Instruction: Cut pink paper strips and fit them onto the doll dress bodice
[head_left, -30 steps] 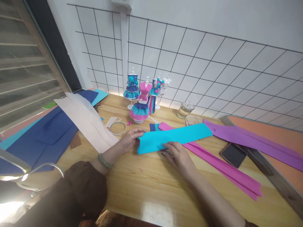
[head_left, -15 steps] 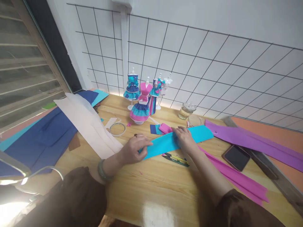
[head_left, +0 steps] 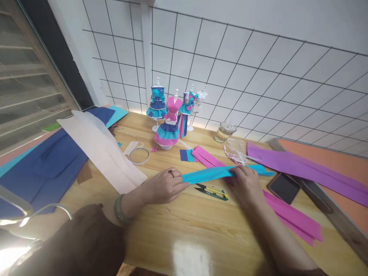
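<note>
A long turquoise strip of crepe paper [head_left: 208, 175], now narrow as if folded along its length, stretches between my hands above the table. My left hand [head_left: 164, 185] pinches its left end. Further along, near its right end, my right hand [head_left: 246, 181] grips it with the fingers over the top. Just below the strip lie yellow-and-green thread snips [head_left: 212, 191]. A pink strip [head_left: 208, 158] passes beneath the turquoise one, and another length of pink paper [head_left: 296, 214] shows beyond my right forearm.
Small mannequins in paper dresses [head_left: 166, 132] stand at the back, beside a glass of liquid [head_left: 225, 132]. A tape roll [head_left: 139, 156], white paper [head_left: 103, 153] and blue sheets [head_left: 43, 172] lie left. Purple paper [head_left: 304, 170] and a phone [head_left: 283, 188] lie right.
The turquoise strip has gone from a broad flat band to a narrow one. My right hand has moved right and slightly down along it, uncovering more of the pink strip and a clear roll.
</note>
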A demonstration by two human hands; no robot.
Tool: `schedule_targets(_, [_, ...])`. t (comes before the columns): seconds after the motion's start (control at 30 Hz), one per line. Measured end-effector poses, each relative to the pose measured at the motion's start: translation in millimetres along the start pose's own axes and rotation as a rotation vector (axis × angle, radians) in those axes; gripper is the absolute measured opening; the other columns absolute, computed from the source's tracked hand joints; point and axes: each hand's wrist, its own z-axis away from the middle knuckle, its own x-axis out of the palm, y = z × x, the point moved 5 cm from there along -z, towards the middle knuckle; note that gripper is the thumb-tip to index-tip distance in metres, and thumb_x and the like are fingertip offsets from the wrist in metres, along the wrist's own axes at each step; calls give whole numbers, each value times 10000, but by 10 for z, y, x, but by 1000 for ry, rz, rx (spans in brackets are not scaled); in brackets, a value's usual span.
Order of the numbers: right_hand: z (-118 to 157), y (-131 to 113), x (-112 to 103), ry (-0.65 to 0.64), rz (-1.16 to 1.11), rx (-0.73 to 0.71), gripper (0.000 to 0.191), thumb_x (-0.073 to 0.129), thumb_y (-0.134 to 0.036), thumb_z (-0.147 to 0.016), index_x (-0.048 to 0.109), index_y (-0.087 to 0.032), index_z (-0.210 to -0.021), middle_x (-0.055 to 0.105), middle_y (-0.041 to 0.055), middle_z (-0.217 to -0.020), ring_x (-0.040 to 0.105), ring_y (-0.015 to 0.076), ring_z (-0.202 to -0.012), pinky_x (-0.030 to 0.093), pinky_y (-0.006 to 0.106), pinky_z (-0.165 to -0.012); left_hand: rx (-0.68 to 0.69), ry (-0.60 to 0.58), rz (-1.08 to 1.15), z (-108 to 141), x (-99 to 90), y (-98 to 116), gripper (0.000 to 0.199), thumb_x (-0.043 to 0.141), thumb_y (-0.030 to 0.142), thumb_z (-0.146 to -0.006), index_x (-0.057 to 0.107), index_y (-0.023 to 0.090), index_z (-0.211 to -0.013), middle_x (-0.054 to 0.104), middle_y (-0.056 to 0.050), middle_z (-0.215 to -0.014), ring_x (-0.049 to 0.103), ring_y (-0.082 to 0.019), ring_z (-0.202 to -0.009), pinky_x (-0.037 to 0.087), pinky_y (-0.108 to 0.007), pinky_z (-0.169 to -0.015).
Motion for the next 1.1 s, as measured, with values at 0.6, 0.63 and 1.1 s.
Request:
schedule_targets(0.6, [272,-14,118,-380,-619,91,342,446,-51,-689,665,-221,-888,649,56,-990,585,217,-947,481,382,-831,-200,-232,-35,-17,185,-65,304,562,436,-788,603,200,-975,553,-69,-905,479,-217,-914,388,-320,-778])
schedule_targets(0.63, [271,-12,114,-382,-620,95,318,465,-74,-712,666,-221,-909,648,60,-995,585,220,-947,484,384,-825,-200,-235,-32,-14,194,-65,288,562,417,-791,604,202,-977,551,-70,-926,476,-217,-924,386,-325,-792])
schedule_targets(1.1, [258,-90,52,-339,-583,7,197,527,-256,-830,700,-250,-924,644,84,-990,603,220,-905,523,354,-734,-122,-292,-118,-38,212,58,139,532,303,-790,589,189,-847,587,-69,-910,496,-228,-976,394,-359,-846])
